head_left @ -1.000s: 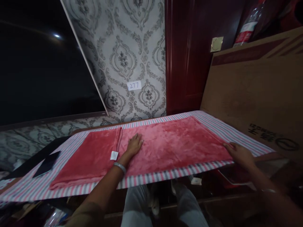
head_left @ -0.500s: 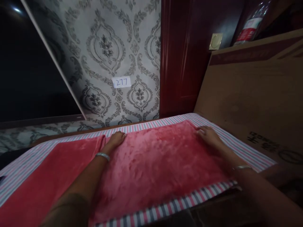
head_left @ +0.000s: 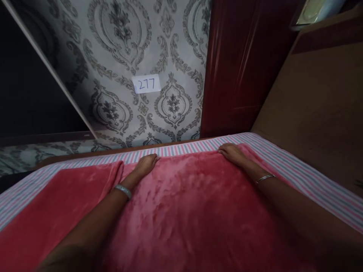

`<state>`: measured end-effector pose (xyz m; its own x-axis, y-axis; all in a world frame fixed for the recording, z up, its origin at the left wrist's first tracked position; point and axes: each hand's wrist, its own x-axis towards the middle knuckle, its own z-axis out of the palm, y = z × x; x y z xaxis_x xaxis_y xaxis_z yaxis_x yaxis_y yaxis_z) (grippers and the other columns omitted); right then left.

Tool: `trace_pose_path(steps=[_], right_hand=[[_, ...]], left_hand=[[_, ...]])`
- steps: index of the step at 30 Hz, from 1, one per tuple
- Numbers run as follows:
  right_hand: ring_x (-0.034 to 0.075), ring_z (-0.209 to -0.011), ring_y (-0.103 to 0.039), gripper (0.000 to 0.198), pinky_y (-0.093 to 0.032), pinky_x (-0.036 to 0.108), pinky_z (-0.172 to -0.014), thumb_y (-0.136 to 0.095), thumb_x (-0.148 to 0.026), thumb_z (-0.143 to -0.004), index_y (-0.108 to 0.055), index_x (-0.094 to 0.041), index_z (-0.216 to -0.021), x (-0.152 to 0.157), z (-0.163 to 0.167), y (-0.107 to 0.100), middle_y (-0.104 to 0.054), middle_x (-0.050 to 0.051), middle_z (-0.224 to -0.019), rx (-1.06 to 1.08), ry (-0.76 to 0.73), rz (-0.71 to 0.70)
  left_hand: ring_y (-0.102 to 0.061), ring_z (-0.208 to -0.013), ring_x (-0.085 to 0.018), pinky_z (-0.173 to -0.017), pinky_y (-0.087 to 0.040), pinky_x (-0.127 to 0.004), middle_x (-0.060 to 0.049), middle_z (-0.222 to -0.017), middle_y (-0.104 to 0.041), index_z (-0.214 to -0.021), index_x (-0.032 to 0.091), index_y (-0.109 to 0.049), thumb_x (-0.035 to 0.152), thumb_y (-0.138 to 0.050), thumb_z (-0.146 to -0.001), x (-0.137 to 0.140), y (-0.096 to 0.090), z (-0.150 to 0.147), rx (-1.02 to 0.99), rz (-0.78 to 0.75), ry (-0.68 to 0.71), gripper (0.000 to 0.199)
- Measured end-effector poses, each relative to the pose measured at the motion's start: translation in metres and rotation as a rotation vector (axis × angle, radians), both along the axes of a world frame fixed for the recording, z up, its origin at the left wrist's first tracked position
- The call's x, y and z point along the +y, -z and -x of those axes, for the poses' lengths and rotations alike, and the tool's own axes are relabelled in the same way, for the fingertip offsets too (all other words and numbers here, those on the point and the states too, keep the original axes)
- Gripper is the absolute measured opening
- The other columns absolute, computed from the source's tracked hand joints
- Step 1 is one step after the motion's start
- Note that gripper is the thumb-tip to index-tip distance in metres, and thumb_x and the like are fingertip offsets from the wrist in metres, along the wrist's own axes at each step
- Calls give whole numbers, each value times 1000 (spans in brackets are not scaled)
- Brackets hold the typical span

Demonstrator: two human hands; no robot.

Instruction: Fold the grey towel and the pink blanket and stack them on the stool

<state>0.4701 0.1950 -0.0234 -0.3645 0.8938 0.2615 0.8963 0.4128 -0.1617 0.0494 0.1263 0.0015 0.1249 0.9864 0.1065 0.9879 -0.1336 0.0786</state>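
Observation:
A red plush blanket (head_left: 184, 196) lies spread over a striped sheet (head_left: 195, 146), with a folded-over part on its left side. My left hand (head_left: 146, 164) is on the blanket's far edge, just right of that fold, its fingers curled together on the cloth. Farther right along the same edge, my right hand (head_left: 231, 154) has its fingers closed on the cloth near the far right corner. Each wrist carries a bracelet. The undersides of my fingers are hidden.
A large cardboard box (head_left: 320, 90) stands along the right side. Behind the sheet are a patterned wall with a paper label (head_left: 146, 83) marked 277 and a dark red wooden panel (head_left: 241, 75). A dark screen (head_left: 36, 87) is at the left.
My right hand has moved left from the blanket's right side onto its far edge. My left hand has shifted slightly right along that edge. The view has tilted down and come closer.

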Motion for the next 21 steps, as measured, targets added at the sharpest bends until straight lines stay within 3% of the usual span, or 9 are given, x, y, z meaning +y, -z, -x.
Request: trace_pose_path(steps=[7,11,16,18,21], right_hand=[[21,-87,-60,27,-43,28,-77,-44,-25,-96,-69,-18,-86,20,2,20,-68,9,-94,10,91,-28],[22,-91,-60,28,-44,31,-80,-43,-25,-99,-69,-18,-92,19,-1,25,-68,11,-99,41,114,-31],[19,-108,-57,26,-43,33,-97,-43,-23,-103,-66,-15,-113,10,-9,9,-68,9,-117,-14,96,34],[22,-124,-52,32,-36,43,-110,-46,-25,-103,-59,-15,-129,0,-17,3,-63,7,-131,-32,101,41],[31,-144,-31,49,-17,60,-117,-47,-34,-103,-42,-19,-149,-19,-38,-2,-47,7,-153,-53,129,45]], left_hand=[[-68,-103,-25,-83,-45,-31,-11,-107,-75,-99,21,-68,38,-34,-101,21,7,-1,80,62,-58,39],[-67,-107,-26,-82,-45,-31,-13,-112,-74,-104,19,-67,39,-29,-102,20,12,-3,123,58,-75,44],[-67,-103,-28,-79,-45,-32,-15,-108,-73,-107,17,-67,42,-26,-100,24,10,-5,172,18,-66,48],[-67,-102,-29,-78,-45,-33,-15,-106,-73,-108,16,-67,43,-27,-100,25,10,-8,191,11,-69,49],[-67,-101,-29,-77,-45,-33,-16,-106,-73,-111,16,-66,44,-28,-99,25,9,-13,237,3,-89,49]])
